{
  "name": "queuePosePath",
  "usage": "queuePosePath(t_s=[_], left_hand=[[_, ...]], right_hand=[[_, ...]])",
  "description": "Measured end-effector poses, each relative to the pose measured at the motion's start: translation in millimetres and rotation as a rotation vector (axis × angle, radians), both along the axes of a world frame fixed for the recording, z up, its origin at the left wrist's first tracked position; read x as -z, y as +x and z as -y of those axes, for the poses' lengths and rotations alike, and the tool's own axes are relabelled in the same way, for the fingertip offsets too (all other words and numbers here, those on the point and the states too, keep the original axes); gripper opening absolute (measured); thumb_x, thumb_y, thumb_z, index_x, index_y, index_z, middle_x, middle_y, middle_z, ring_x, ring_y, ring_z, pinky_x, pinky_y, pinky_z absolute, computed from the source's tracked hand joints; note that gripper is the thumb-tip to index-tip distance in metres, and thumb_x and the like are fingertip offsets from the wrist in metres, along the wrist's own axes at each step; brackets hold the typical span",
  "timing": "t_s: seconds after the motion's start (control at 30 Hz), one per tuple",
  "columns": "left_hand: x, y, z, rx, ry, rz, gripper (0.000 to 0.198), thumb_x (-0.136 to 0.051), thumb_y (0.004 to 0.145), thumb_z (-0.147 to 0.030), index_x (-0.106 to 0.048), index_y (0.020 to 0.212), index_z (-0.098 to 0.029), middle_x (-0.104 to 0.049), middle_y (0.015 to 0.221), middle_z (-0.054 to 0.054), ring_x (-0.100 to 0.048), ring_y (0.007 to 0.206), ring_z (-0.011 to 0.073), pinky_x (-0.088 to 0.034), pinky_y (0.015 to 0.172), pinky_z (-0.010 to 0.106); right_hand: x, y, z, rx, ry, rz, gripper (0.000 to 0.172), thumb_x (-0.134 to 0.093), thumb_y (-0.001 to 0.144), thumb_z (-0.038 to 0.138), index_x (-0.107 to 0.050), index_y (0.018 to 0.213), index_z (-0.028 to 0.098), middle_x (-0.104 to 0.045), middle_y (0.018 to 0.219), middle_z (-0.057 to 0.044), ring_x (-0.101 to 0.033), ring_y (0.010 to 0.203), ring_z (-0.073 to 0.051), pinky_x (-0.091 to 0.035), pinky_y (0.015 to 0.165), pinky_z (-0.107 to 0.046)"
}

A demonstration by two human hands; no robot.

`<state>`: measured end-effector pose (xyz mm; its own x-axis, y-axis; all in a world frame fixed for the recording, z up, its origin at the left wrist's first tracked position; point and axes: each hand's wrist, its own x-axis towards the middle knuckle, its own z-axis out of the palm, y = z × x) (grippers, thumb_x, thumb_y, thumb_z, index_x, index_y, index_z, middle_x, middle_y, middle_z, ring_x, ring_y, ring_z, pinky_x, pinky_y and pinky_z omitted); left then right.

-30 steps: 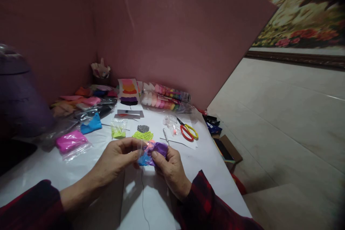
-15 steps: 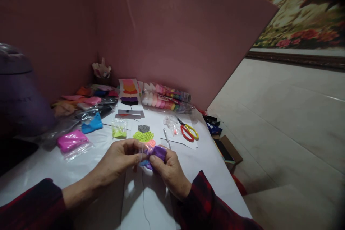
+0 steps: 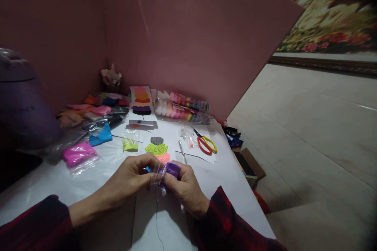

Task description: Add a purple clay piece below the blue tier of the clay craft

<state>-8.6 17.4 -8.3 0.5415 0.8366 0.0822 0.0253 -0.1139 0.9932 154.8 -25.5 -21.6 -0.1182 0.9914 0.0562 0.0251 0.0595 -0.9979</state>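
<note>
Between our two hands we hold a purple packet [image 3: 173,170] above the table [image 3: 232,204]. Our left hand [image 3: 133,174] pinches its clear plastic; our right hand [image 3: 187,188] is closed on the purple part. From the packet, scissors [image 3: 202,137] lie at two o'clock.

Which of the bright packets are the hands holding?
The purple packet, held by the left hand and right hand; the pink packet, blue packet and yellow-green packet lie untouched.

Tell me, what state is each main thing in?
Purple clay packet: held by left fingers and right fingers
Pink clay packet: bagged, lying unheld
Lime clay packet: bagged, partly filled
Scissors: lying down, blades seemingly closed
Clay picture: lower part hidden
Purple container: standing upright
</note>
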Motion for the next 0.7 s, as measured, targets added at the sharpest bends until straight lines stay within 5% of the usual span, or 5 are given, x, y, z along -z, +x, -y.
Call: queuePosePath(t_s=[0.43,0.7], left_hand=[[-0.7,-5.3,1.4,0.076,0.271,-0.083,0.01,-0.054,0.081,-0.022,-0.058,0.075,-0.016,-0.057,0.072,0.002,-0.052,0.065,0.0152,-0.043,0.06,0.028],[0.5,1.3,0.7,0.042,-0.062,0.101,0.02,-0.064,0.078,-0.035,-0.059,0.073,-0.015,-0.057,0.065,-0.001,-0.052,0.06,0.0122,-0.043,0.057,0.024]], right_hand=[[-3.5,2.7,1.8,-0.001,0.094,0.08,0.016,-0.057,0.076,0.018,-0.051,0.062,0.016,-0.048,0.049,0.006,-0.042,0.045,-0.008,-0.032,0.045,-0.02],[1.2,6.1,-3.0,-0.044,0.025,-0.114,0.016,-0.06,0.078,0.028,-0.054,0.071,0.015,-0.047,0.053,0.006,-0.039,0.044,-0.006,-0.032,0.044,-0.019]])
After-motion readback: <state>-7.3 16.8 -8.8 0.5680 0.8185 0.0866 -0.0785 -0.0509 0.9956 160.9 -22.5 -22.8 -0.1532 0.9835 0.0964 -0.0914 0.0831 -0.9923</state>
